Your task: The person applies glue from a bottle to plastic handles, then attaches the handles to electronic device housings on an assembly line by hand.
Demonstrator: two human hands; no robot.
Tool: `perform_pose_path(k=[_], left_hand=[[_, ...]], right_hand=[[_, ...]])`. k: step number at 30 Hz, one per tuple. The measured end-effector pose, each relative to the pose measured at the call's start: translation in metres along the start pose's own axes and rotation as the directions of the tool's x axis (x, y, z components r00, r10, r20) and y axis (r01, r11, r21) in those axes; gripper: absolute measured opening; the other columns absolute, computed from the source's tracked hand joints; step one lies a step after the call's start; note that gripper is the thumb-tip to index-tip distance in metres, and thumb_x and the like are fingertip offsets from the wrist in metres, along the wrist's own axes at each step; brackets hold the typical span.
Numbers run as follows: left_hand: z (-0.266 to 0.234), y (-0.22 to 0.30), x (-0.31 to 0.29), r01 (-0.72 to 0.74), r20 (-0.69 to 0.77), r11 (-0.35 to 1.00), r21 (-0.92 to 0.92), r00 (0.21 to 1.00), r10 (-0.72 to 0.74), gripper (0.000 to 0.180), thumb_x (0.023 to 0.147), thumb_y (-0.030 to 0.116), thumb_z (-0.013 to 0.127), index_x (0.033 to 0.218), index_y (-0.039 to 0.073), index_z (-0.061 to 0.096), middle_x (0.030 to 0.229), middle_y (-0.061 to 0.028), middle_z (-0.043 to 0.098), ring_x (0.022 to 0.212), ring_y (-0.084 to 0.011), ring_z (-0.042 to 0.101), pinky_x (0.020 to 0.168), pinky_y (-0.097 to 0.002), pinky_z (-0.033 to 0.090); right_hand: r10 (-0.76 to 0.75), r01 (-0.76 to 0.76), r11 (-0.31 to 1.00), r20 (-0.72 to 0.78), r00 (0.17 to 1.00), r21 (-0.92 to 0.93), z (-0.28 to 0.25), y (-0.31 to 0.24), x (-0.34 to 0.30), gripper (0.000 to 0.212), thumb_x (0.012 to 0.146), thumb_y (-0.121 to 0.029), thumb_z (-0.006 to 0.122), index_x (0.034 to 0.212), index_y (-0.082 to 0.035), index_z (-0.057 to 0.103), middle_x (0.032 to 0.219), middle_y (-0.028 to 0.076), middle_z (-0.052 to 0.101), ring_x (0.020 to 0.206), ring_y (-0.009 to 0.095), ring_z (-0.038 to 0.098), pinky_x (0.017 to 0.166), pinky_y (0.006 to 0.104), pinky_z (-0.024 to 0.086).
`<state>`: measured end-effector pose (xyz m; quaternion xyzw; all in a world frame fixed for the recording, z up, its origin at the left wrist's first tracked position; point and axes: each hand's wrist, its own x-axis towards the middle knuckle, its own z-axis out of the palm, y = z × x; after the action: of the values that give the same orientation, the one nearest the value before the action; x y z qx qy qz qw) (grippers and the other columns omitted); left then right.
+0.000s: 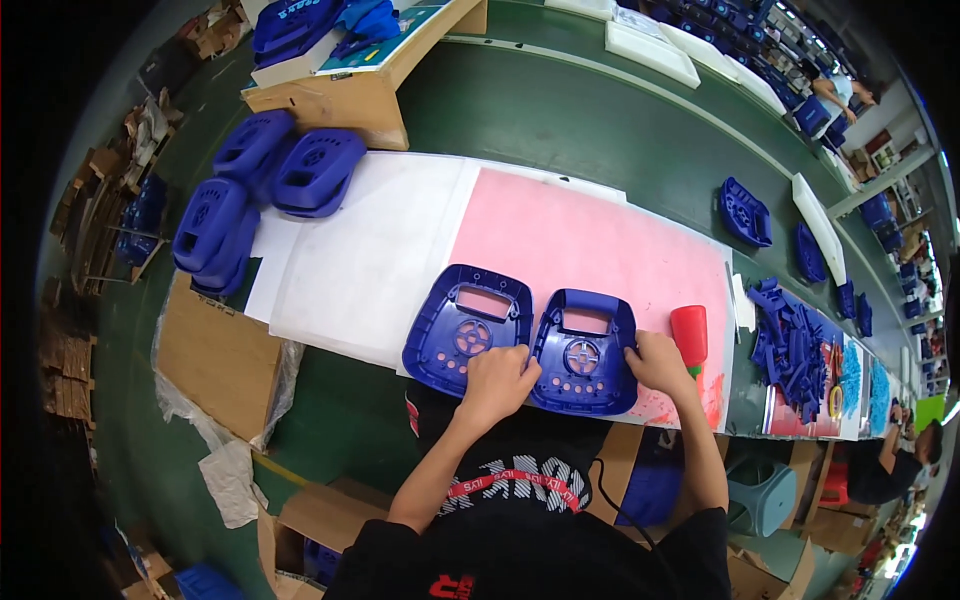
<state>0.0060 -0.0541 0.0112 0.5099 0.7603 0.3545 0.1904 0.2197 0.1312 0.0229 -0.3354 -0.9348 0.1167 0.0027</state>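
Two blue plastic housings lie side by side on the worktop, with ribbed inner sides facing up: the left housing (425,342) and the right housing (585,400). Each has a wide slot, a round grille opening and several small holes. My left hand (497,385) is closed over the inner edge between them, its fingertips at the right housing's left rim; what lies under the fingers is partly hidden. My right hand (658,362) grips the right rim of the right housing. Beyond that hand stands a red bottle (689,334) with a green tip.
Pink (580,235) and white sheets (370,260) cover the bench. Stacked blue housings (215,230) stand at the far left, a pile of blue parts (790,345) at the right. More housings (745,212) lie on the green surface beyond. Cardboard boxes (335,515) and a stool (765,495) sit below; a co-worker (890,470) is at the right.
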Motion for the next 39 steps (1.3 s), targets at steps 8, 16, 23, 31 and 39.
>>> perform_pose_path(k=[8,16,23,31,39], left_hand=[[0.015,0.015,-0.003,0.027,0.143,1.0,0.013,0.989,-0.028,0.05,0.1,0.038,0.04,0.076,0.001,0.065,0.072,-0.0253,0.064,0.07,-0.0443,0.064,0.066,-0.0541,0.048],[0.042,0.063,-0.016,-0.157,0.135,0.957,-0.244,0.972,0.194,0.035,0.094,0.03,0.055,0.083,-0.001,0.064,0.084,-0.0226,0.064,0.081,-0.0393,0.063,0.072,-0.0473,0.05],[-0.039,0.0,-0.019,-0.158,-0.24,0.96,-0.232,0.966,0.101,0.011,0.085,0.011,0.059,0.093,0.002,0.06,0.083,-0.0156,0.055,0.083,-0.0337,0.056,0.077,-0.042,0.047],[-0.007,-0.029,0.04,-0.041,-0.165,0.969,-0.242,0.986,0.0,0.041,0.081,0.011,0.065,0.12,0.002,0.06,0.097,-0.0134,0.059,0.086,-0.0277,0.06,0.08,-0.0374,0.05],[0.012,-0.037,0.027,-0.217,-0.234,0.95,-0.226,0.959,0.163,0.036,0.078,0.006,0.065,0.114,0.003,0.067,0.087,-0.0112,0.061,0.078,-0.0261,0.059,0.081,-0.0375,0.045]], right_hand=[[0.347,-0.278,0.741,0.006,0.938,0.612,-0.049,0.071,0.122,0.044,0.094,-0.03,0.06,0.066,0.004,0.063,0.053,0.01,0.058,0.042,0.017,0.055,0.038,0.0312,0.041],[0.618,-0.127,-0.028,0.117,0.777,0.992,-0.04,0.104,0.203,0.046,0.096,-0.036,0.049,0.113,0.006,0.057,0.097,0.022,0.069,0.096,0.029,0.069,0.077,0.0427,0.057],[0.438,-0.45,0.885,-0.116,0.891,-0.119,-0.049,0.086,0.08,0.074,0.087,-0.048,0.057,0.128,0.013,0.049,0.101,0.03,0.066,0.099,0.045,0.064,0.086,0.048,0.051],[0.474,-0.475,0.876,-0.317,0.821,0.079,-0.015,0.056,0.006,0.102,0.064,-0.04,0.082,0.136,0.015,0.037,0.104,0.028,0.064,0.095,0.041,0.065,0.083,0.045,0.052],[0.409,-0.301,0.789,-0.092,0.908,0.536,-0.07,0.044,-0.018,0.057,0.067,-0.027,0.083,0.11,0.004,0.062,0.09,0.012,0.068,0.08,0.022,0.067,0.076,0.0342,0.053]])
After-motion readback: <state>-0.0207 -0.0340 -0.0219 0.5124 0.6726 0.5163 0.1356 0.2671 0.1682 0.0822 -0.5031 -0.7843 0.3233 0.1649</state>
